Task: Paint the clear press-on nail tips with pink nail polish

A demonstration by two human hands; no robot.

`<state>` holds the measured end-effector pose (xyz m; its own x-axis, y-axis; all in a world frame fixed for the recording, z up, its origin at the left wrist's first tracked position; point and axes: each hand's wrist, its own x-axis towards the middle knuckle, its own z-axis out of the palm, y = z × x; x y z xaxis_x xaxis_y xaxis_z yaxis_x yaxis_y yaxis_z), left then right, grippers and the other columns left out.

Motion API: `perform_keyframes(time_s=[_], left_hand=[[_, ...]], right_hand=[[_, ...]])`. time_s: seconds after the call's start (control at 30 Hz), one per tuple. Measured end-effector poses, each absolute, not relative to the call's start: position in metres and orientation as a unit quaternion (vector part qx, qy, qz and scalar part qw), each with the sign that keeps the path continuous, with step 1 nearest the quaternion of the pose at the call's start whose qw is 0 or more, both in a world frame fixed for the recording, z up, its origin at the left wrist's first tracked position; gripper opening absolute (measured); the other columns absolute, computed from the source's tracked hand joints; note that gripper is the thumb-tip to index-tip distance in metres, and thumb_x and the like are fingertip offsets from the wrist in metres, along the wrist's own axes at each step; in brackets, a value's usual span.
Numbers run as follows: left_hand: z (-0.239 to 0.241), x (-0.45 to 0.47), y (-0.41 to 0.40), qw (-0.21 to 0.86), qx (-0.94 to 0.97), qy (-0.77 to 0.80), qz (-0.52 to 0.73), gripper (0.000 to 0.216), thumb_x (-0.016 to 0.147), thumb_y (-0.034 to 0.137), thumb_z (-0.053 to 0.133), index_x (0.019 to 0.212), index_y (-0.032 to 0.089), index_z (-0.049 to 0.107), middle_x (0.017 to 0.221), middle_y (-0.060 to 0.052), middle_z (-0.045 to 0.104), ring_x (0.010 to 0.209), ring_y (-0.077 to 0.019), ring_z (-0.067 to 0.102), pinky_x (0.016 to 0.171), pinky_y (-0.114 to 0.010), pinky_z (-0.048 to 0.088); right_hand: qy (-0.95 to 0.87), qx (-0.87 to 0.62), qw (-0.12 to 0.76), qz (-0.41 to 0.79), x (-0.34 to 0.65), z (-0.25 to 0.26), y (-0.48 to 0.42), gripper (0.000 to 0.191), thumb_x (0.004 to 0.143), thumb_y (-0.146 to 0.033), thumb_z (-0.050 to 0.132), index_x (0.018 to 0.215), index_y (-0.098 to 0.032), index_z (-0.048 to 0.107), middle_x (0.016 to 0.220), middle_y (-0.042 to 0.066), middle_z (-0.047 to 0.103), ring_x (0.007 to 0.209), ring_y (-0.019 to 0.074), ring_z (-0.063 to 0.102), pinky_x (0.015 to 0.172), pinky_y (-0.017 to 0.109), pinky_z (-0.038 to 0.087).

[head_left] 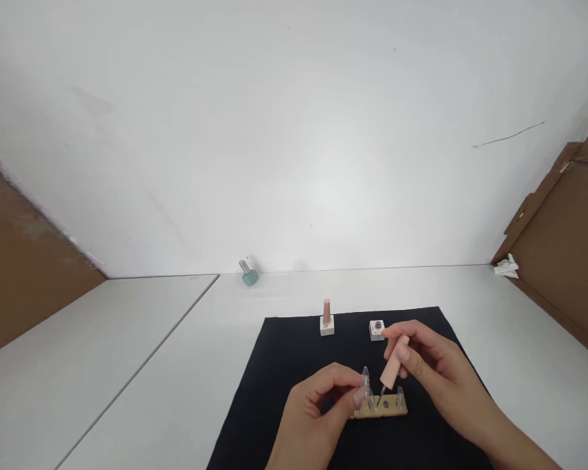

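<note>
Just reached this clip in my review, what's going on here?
The right hand holds a pink cap, its brush pointing down at a tan strip on the black cloth; whether it touches is unclear. The left hand pinches a clear nail-shaped piece by the strip. Beyond them stand an open bottle and a capped bottle.

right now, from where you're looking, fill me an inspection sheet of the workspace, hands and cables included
Surface: white table with a dark seam at left; black cloth laid on it.
Job's things: light strip bearing clear pieces; pink capped bottle and uncapped bottle on the cloth.
Clutter: teal bottle off the cloth, near the wall; crumpled white scrap in the far right corner.
Left hand: pinches a clear piece by the strip.
Right hand: holds a pink brush cap, brush angled down at the strip.
Cables: nothing seen.
Surroundings: white wall, marked at right; brown side panels.
</note>
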<state>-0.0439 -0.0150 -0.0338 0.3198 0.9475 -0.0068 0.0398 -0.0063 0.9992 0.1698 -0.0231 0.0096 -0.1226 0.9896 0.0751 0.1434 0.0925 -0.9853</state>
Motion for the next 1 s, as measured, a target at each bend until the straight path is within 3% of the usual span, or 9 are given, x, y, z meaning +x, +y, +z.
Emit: perform_keyframes(time_s=[0.17, 0.37, 0.6, 0.8, 1.0], left_hand=[[-0.0323, -0.0425, -0.0175, 0.516, 0.626, 0.416, 0.411, 0.012, 0.087, 0.022, 0.072, 0.079, 0.023, 0.081, 0.080, -0.001, 0.075, 0.076, -0.0187, 0.067, 0.072, -0.025, 0.052], [-0.0350, -0.0418, -0.0174, 0.503, 0.644, 0.409, 0.406, 0.013, 0.089, 0.022, 0.071, 0.082, 0.023, 0.082, 0.080, -0.002, 0.075, 0.075, -0.0185, 0.067, 0.070, -0.024, 0.051], [-0.0352, -0.0415, -0.0179, 0.502, 0.643, 0.404, 0.414, 0.012, 0.087, 0.018, 0.072, 0.081, 0.024, 0.081, 0.080, -0.001, 0.076, 0.074, -0.0180, 0.068, 0.069, -0.024, 0.052], [-0.0337, -0.0405, -0.0185, 0.498, 0.648, 0.415, 0.399, 0.013, 0.088, 0.020, 0.071, 0.080, 0.023, 0.081, 0.079, -0.001, 0.072, 0.074, -0.0179, 0.067, 0.069, -0.025, 0.051], [-0.0319, -0.0398, -0.0188, 0.491, 0.659, 0.413, 0.392, 0.015, 0.087, 0.017, 0.069, 0.081, 0.024, 0.082, 0.080, -0.002, 0.073, 0.074, -0.0180, 0.067, 0.069, -0.025, 0.051]], right_hand=[[-0.604, -0.506, 0.456, 0.413, 0.1612, 0.0034, -0.0297, 0.024, 0.100, -0.049, 0.060, 0.103, -0.026, 0.069, 0.077, -0.002, 0.063, 0.068, 0.0149, 0.058, 0.064, 0.025, 0.048], [-0.634, -0.527, 0.441, 0.355, 0.1608, 0.0036, -0.0267, 0.019, 0.099, -0.044, 0.062, 0.097, -0.027, 0.070, 0.075, -0.002, 0.068, 0.070, 0.0155, 0.063, 0.066, 0.024, 0.050], [-0.590, -0.568, 0.491, 0.297, 0.1667, 0.0071, -0.0253, 0.026, 0.098, -0.050, 0.061, 0.094, -0.026, 0.071, 0.069, -0.002, 0.072, 0.063, 0.0163, 0.063, 0.058, 0.025, 0.049], [-0.652, -0.528, 0.460, 0.290, 0.1623, 0.0091, -0.0279, 0.015, 0.096, -0.040, 0.065, 0.093, -0.027, 0.072, 0.073, -0.003, 0.072, 0.068, 0.0153, 0.067, 0.065, 0.023, 0.053], [-0.602, -0.572, 0.496, 0.253, 0.1648, 0.0070, -0.0218, 0.019, 0.098, -0.043, 0.063, 0.093, -0.027, 0.071, 0.070, -0.003, 0.075, 0.066, 0.0160, 0.070, 0.066, 0.023, 0.056]])
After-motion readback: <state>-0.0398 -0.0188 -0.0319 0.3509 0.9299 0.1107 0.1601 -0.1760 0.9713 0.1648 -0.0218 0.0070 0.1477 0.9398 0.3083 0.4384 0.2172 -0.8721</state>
